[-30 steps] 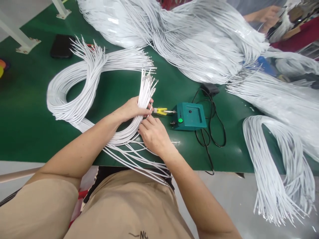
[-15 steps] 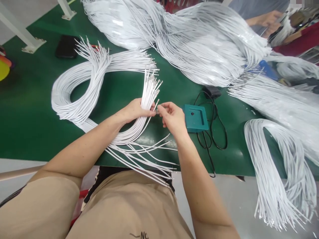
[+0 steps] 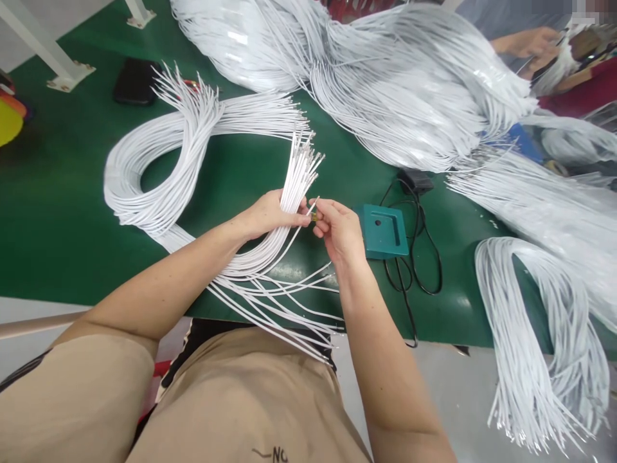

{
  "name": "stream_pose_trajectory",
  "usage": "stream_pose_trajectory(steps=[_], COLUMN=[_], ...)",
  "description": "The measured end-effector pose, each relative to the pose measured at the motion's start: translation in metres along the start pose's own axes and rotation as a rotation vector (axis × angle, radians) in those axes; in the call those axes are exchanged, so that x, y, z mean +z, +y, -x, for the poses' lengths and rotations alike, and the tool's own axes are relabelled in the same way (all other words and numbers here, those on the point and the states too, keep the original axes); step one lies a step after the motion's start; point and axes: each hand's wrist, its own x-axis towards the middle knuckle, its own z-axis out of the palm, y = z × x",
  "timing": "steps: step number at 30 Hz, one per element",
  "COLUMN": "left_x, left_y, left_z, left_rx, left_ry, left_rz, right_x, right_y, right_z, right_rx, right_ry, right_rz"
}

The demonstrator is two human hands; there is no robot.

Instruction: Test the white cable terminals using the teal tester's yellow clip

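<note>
My left hand [image 3: 277,213] is closed around a bundle of white wires [image 3: 294,180], its thumb across the front. The metal-tipped ends fan out above the fist, and the wires curve down beneath it. Against the left thumb tip, my right hand [image 3: 340,228] pinches at a single white wire standing apart from the bundle. A small brass-coloured piece [image 3: 314,217] shows between the two hands; its kind is too small to make out. Below the hands, several loose white wires [image 3: 289,302] spread towards the table's front edge.
Right of my hand sits a teal box [image 3: 385,231] with a black cable [image 3: 438,270]. A looped wire bundle [image 3: 120,173] lies left, near a black phone-like object [image 3: 136,81]. Large wire heaps [image 3: 409,83] fill the back. Another bundle [image 3: 491,289] hangs over the edge. A co-worker's hands [image 3: 535,45] are at upper right.
The view has shifted slightly, so most things sit a little further right. My right fingers have shifted slightly at the wire, and the piece between the hands now looks brass-coloured. The left grip is unchanged.
</note>
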Motion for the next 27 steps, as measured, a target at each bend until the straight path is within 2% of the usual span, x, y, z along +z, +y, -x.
stream_pose_trajectory(steps=[4, 6, 11, 14, 21, 24, 27], left_x=[0.004, 0.005, 0.003, 0.002, 0.007, 0.007, 0.006], left_y=[0.001, 0.001, -0.005, -0.007, -0.002, -0.001, -0.001], left_z=[0.003, 0.003, 0.0, -0.001, 0.001, 0.002, 0.002], left_rx=[-0.013, -0.024, 0.027, 0.033, -0.009, 0.001, 0.026], left_ry=[0.034, 0.015, 0.008, -0.02, -0.01, 0.0, -0.017], left_rz=[0.112, 0.131, -0.009, -0.021, 0.095, 0.098, 0.045], right_x=[-0.001, -0.004, -0.006, -0.005, -0.014, -0.017, -0.015], right_y=[0.002, 0.001, -0.004, -0.006, -0.003, 0.0, 0.001], right_z=[-0.002, -0.005, -0.012, -0.014, -0.005, -0.001, 0.001], right_rx=[0.204, 0.23, 0.188, 0.192, 0.261, 0.204, 0.092], right_ry=[-0.082, -0.093, -0.084, -0.101, -0.131, -0.098, -0.035], right_rz=[-0.188, -0.18, -0.04, 0.017, -0.139, -0.13, -0.016])
